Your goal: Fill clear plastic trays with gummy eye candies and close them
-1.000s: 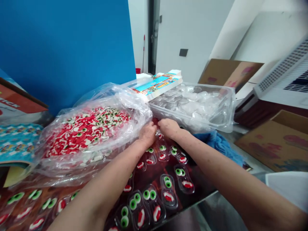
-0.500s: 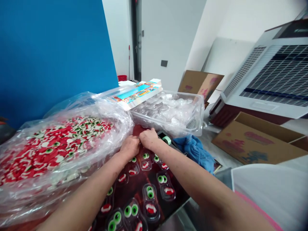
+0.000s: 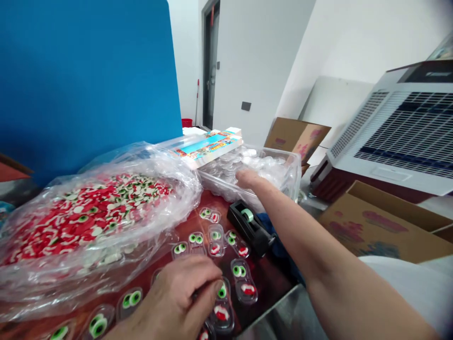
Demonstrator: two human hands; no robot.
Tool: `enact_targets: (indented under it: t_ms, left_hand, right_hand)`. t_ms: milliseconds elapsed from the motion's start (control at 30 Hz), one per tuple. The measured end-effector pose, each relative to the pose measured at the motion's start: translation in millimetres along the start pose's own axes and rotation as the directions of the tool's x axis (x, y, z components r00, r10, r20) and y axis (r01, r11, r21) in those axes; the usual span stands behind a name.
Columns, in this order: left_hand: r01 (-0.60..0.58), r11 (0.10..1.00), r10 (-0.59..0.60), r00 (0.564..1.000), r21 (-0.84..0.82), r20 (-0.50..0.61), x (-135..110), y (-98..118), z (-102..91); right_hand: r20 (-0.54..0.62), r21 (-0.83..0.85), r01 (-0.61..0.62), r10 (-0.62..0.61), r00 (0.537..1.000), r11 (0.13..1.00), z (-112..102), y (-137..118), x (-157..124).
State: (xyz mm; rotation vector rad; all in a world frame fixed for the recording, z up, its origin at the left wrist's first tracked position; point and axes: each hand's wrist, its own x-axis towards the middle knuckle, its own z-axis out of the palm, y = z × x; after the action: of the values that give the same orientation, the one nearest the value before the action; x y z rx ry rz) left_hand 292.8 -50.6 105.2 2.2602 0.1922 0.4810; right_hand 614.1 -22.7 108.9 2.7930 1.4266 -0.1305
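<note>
My left hand [image 3: 177, 302] lies low in the foreground on the dark red table [image 3: 272, 276], its fingers curled down onto one of several clear candy capsules [image 3: 221, 304] holding green eyeballs and red lips. My right hand [image 3: 247, 178] reaches far forward into a clear plastic bin [image 3: 292, 182] full of empty clear capsules; its fingers are hidden among them. More filled capsules [image 3: 215, 233] sit in rows between my arms. A big clear bag of red, white and green gummy candy [image 3: 88, 212] lies to the left.
A black tape dispenser [image 3: 249, 226] stands on the table by my right forearm, a blue cloth [image 3: 279, 250] beside it. Flat printed cards [image 3: 208, 145] rest on the bin's far edge. Cardboard boxes [image 3: 378, 226] and a large air cooler [image 3: 399, 127] stand at right. A blue panel [image 3: 88, 80] rises behind.
My hands have parted: the left drew back toward me onto a near capsule, the right moved forward into the bin. The tape dispenser now shows fully.
</note>
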Motion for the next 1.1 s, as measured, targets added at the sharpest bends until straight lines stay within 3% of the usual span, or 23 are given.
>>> enact_targets:
  t_ms: [100,167,200,267,333,367,400,500,533,567,633,733,867,967,1033,1100]
  left_hand:
    - [0.091,0.989,-0.104,0.989,-0.121,-0.109,-29,0,-2.5]
    - [0.219,0.949,-0.261,0.950,-0.228,-0.174,-44,-9,0.4]
    - [0.304,0.900,-0.373,0.908,-0.311,-0.192,-49,-13,2.9]
    - [0.441,0.724,-0.604,0.777,-0.531,-0.178,-50,-21,8.0]
    - [0.441,0.496,-0.728,0.680,-0.748,-0.082,-43,-22,10.9]
    - [0.398,0.396,-0.740,0.672,-0.828,-0.031,-36,-20,11.2]
    - [0.341,0.313,-0.721,0.693,-0.887,0.012,-29,-16,11.2]
    - [0.119,0.132,-0.594,0.804,-0.984,0.018,-14,-5,13.1]
    - [0.044,0.085,-0.559,0.829,-0.995,-0.010,-14,-4,15.6]
    - [-0.020,0.066,-0.548,0.835,-0.998,-0.053,-16,-3,18.9]
    - [-0.062,0.116,-0.594,0.796,-0.991,-0.119,-28,-5,26.8]
    - [0.078,0.253,-0.666,0.737,-0.964,-0.114,-57,-12,35.3]
    - [0.195,0.282,-0.736,0.672,-0.939,-0.082,-82,-22,33.1]
    - [0.187,0.249,-0.795,0.600,-0.950,-0.090,-89,-31,23.9]
    - [0.148,0.236,-0.805,0.583,-0.960,-0.109,-92,-33,15.0]
    - [0.156,0.231,-0.799,0.594,-0.960,-0.096,-95,-33,6.6]
  right_hand:
    - [0.032,0.201,-0.118,0.114,0.993,0.972,2,6,-3]
    - [0.025,0.341,-0.186,0.189,0.982,0.921,-10,18,-10]
    - [0.011,0.411,-0.206,0.221,0.975,0.888,-18,23,-14]
    - [-0.040,0.550,-0.192,0.255,0.966,0.813,-36,30,-29]
    - [-0.106,0.677,-0.100,0.231,0.967,0.729,-50,23,-53]
    - [-0.136,0.728,-0.038,0.198,0.971,0.685,-52,13,-68]
    - [-0.159,0.767,0.024,0.155,0.975,0.641,-50,-2,-85]
    - [-0.168,0.887,0.158,-0.016,0.986,0.435,-16,-60,-143]
    - [-0.156,0.962,0.175,-0.104,0.982,0.207,0,-80,-164]
    - [-0.159,0.986,0.163,-0.141,0.977,0.020,17,-96,-183]
    - [-0.104,0.975,0.079,-0.115,0.988,-0.206,47,-121,-215]
    - [0.029,0.926,-0.046,-0.052,0.998,-0.374,73,-137,-244]
    - [0.111,0.917,-0.115,-0.032,0.993,-0.382,85,-137,-258]
    - [0.114,0.935,-0.054,0.153,0.982,-0.352,88,-117,-261]
    - [0.079,0.961,0.002,0.282,0.956,-0.278,87,-95,-263]
    - [0.037,0.986,0.022,0.341,0.939,-0.168,85,-74,-268]
